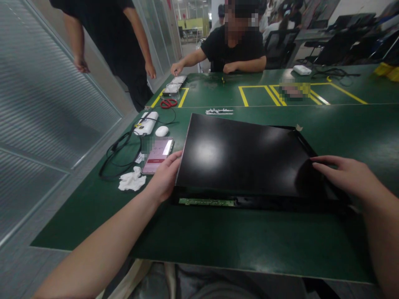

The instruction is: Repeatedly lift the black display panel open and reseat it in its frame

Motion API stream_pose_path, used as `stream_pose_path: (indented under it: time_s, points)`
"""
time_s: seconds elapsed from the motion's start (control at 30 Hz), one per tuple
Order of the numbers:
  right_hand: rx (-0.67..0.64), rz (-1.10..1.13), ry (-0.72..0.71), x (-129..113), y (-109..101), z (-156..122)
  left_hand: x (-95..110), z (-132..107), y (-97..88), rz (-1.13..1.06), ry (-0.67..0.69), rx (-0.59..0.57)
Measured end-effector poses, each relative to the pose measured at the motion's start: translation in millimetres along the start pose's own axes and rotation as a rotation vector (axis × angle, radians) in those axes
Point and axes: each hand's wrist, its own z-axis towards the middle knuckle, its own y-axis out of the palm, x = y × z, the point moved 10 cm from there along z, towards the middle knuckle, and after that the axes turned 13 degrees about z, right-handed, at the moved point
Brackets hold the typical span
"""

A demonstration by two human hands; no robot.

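A black glossy display panel [243, 158] lies tilted over a black frame [307, 145] on the green table. A green circuit strip [207, 202] shows along its near edge. My left hand [165, 176] grips the panel's left edge, thumb on top. My right hand [346, 174] rests on the panel's right side with its fingers stretched out flat.
Left of the panel lie a phone [157, 155], a crumpled white cloth [132, 180], a white mouse [161, 131], a white device [146, 123] and black cables [120, 151]. Red scissors [168, 103] and a white strip [219, 111] lie farther back. One person sits opposite, another stands at left.
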Motion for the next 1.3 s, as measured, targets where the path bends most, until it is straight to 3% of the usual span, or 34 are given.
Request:
stream_pose_path:
  time_s: [0.37, 0.53, 0.73, 0.93, 1.1, 1.3]
  points:
    - [0.027, -0.035, -0.066, 1, -1, 4, 16, -3, -0.6, 0.088, 0.174, -0.029]
    - [0.022, -0.032, -0.072, 1, -1, 5, 22, -10, 17.0, 0.007, 0.166, -0.185]
    - [-0.004, -0.009, -0.025, -2, 1, 0, 33, -25, 26.0, -0.016, 0.312, -0.31]
    - [0.087, 0.201, -0.032, 11, 0, 7, 32, -29, 25.5, -0.033, 0.321, -0.32]
    - [0.095, 0.482, 0.079, 23, 1, 5, 31, -32, 19.8, 0.002, 0.311, -0.288]
    - [0.283, 0.689, 0.135, 26, -21, -6, 33, -33, 16.0, -0.003, 0.302, -0.244]
